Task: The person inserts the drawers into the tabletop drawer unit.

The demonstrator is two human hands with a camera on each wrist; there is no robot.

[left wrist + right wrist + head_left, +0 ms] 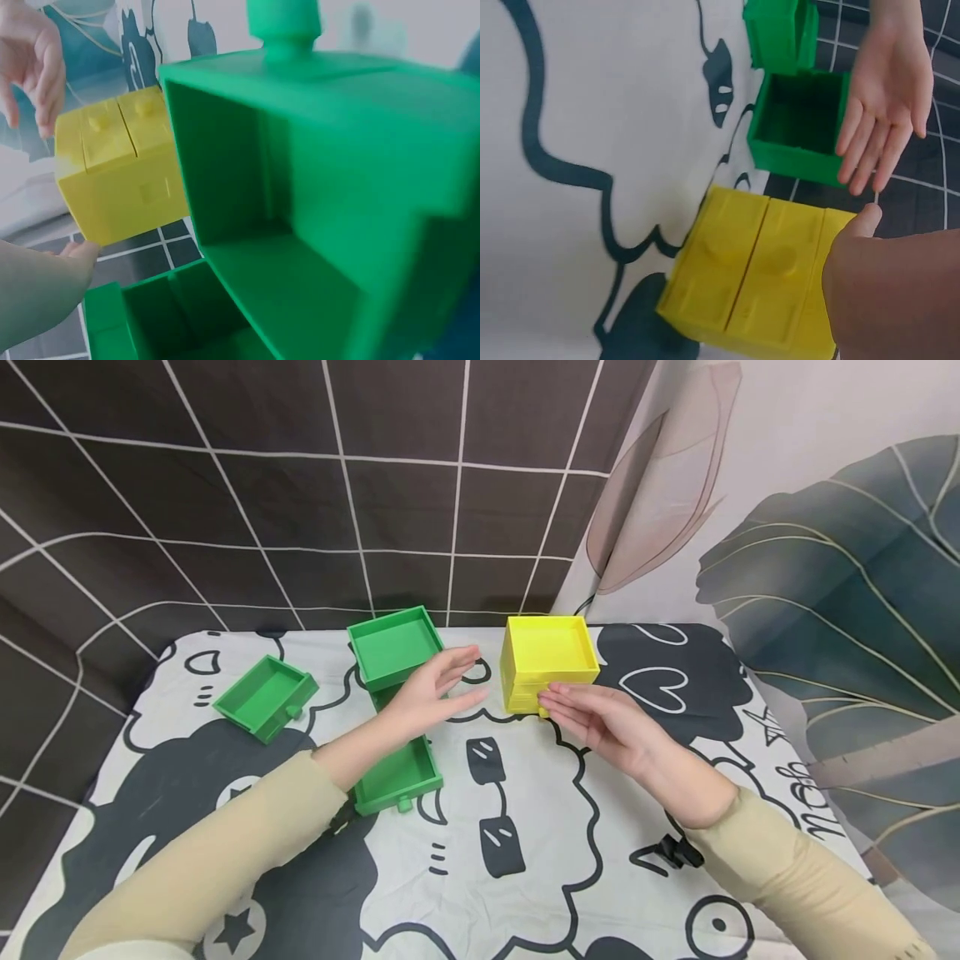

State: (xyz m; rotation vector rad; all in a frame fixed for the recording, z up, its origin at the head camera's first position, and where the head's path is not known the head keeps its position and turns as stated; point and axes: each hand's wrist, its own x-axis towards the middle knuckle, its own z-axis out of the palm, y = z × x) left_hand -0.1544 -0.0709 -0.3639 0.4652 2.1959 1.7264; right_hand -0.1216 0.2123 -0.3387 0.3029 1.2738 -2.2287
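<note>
A small yellow drawer box with an open tray top stands at the back, its drawers flush with the front in the wrist views. My right hand is at its front right corner, fingers extended; whether they touch it I cannot tell. To the left stands a green drawer box with its drawer pulled far out toward me. My left hand hovers above this green box, palm turned inward and fingers straight, with nothing in it. That hand and wrist hide part of the green box.
A loose green drawer with a knob lies at the left on the patterned cloth. A dark tiled curtain hangs right behind the boxes. A small black object lies beside my right sleeve.
</note>
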